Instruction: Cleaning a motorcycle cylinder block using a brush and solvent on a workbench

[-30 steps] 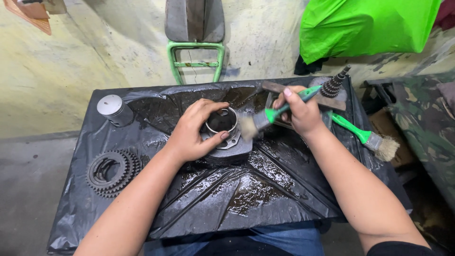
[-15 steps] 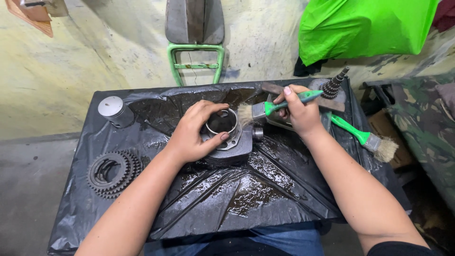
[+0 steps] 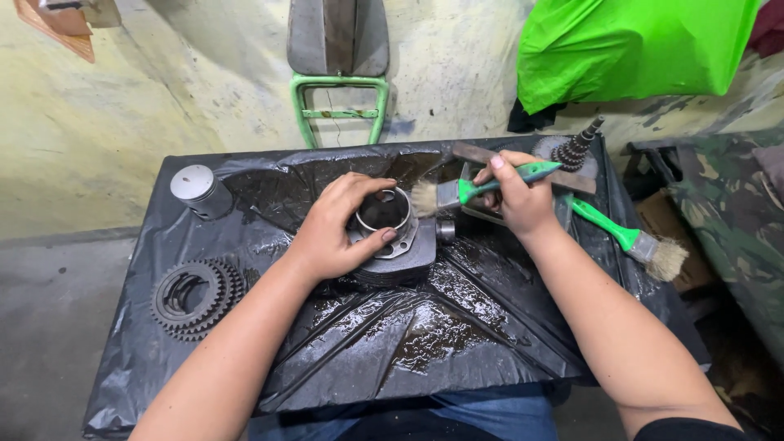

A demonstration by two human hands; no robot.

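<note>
A dark metal engine cylinder (image 3: pixel 404 249) sits in an oily tray lined with black plastic sheet (image 3: pixel 425 343). My left hand (image 3: pixel 339 224) grips the cylinder around its open bore, fingers over the rim. My right hand (image 3: pixel 518 196) holds a green-handled paintbrush (image 3: pixel 469 192), its bristles touching the right side of the cylinder's rim.
A silver piston (image 3: pixel 198 190) stands at the back left. A stack of toothed gear rings (image 3: pixel 194 296) lies at the left. A second green-handled brush (image 3: pixel 629 239) rests on the right edge, a geared shaft (image 3: pixel 576 147) behind it. A green metal frame (image 3: pixel 337 106) leans on the wall.
The brush has moved up from the cylinder's side to its rim. My left hand stays on the cylinder.
</note>
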